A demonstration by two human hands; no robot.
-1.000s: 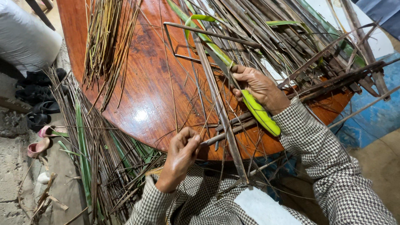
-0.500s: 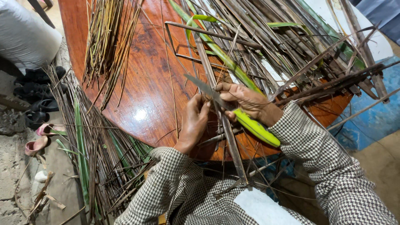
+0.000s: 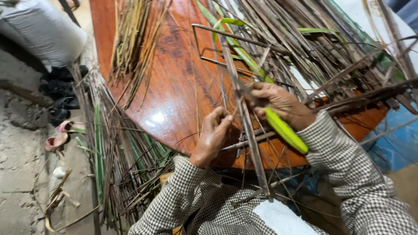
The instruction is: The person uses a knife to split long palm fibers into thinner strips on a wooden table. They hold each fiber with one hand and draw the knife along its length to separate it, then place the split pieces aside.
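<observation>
Left hand [image 3: 214, 135] has come up off the table edge [image 3: 170, 130] over the last second and now pinches the long dry strip [image 3: 248, 126] beside the right hand [image 3: 278, 104], which is wrapped round a green-handled knife [image 3: 285, 130], so both hands are working that strip now.

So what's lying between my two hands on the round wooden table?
In the head view, a long flat brown strip runs between left hand and right hand.

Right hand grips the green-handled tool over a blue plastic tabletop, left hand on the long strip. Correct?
Not quite: in the head view the tabletop is glossy reddish-brown wood, not blue plastic. The right hand does grip the green-handled tool, and the left hand is at the long strip.
</observation>
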